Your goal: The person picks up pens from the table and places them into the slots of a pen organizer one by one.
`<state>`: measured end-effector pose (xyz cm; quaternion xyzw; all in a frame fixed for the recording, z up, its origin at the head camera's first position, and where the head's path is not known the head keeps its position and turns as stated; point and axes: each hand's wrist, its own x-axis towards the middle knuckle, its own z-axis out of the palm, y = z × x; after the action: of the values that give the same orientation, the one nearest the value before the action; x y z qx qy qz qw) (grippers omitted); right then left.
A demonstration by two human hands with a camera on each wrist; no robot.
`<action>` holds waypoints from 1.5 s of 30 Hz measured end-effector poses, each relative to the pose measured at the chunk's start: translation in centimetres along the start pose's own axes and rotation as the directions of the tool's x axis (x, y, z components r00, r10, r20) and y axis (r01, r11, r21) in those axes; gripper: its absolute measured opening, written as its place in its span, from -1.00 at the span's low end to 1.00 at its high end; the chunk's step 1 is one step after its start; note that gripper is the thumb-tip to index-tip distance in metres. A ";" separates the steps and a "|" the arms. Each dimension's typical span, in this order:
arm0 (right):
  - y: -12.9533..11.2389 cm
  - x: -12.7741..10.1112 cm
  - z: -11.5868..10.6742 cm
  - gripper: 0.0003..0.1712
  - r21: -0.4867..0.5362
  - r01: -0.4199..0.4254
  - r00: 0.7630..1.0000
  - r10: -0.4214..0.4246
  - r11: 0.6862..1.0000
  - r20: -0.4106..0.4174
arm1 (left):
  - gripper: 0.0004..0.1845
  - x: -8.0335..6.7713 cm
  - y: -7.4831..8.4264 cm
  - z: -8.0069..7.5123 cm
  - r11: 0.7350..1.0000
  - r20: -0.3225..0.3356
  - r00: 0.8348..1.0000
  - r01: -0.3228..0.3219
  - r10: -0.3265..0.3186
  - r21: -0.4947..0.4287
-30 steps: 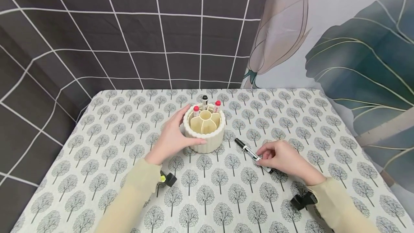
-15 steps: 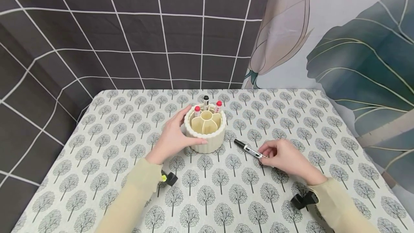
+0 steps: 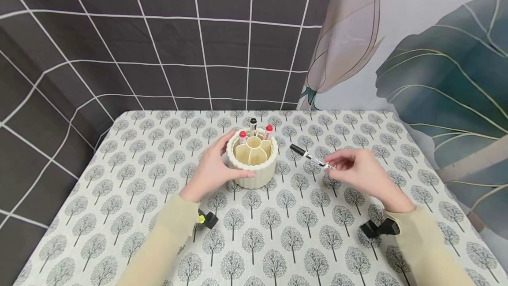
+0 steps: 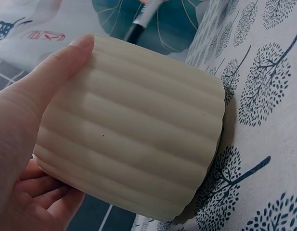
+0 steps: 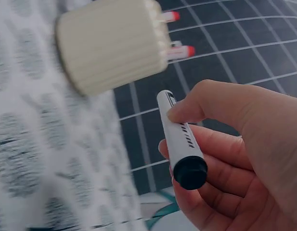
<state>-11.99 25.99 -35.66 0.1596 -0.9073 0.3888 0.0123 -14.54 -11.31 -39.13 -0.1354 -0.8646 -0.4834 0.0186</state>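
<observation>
Black-capped marker (image 5: 179,139) pinched in right hand (image 5: 244,154), ribbed holder (image 5: 109,45) beyond.

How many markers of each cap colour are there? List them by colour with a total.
Red-capped markers, standing in the pen holder: 2
Black-capped markers, one in the holder and one pinched by the right hand: 2
Total: 4

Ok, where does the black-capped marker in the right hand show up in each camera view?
Head: the marker is right of centre, pinched by the right hand, its cap pointing at the cream holder.
Left wrist: only a blurred piece of the marker shows at the top edge, beyond the holder.
Right wrist: it sits centre frame, in the fingers.
Shared landmark: the ribbed cream holder.
</observation>
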 end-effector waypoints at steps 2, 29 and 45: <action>-0.4 0.5 -0.6 -0.76 0.014 0.016 0.999 -0.015 1.000 -0.035 | 0.37 0.0 0.0 0.0 1.000 0.001 1.000 0.006 -0.006 -0.001; -7.1 5.2 -1.7 -0.67 0.392 0.156 0.962 -0.051 0.907 -0.267 | 0.33 0.2 -0.2 -0.3 1.000 0.013 1.000 0.010 -0.010 -0.009; -8.0 7.0 2.0 -0.61 0.480 0.242 0.967 -0.167 0.843 -0.193 | 0.34 0.2 -0.3 -0.3 0.999 0.017 1.000 -0.005 0.005 -0.033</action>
<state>-16.06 17.41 -30.41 0.2247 -0.7501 0.6171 0.0775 -14.86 -11.65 -39.20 -0.1420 -0.8563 -0.4965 0.0102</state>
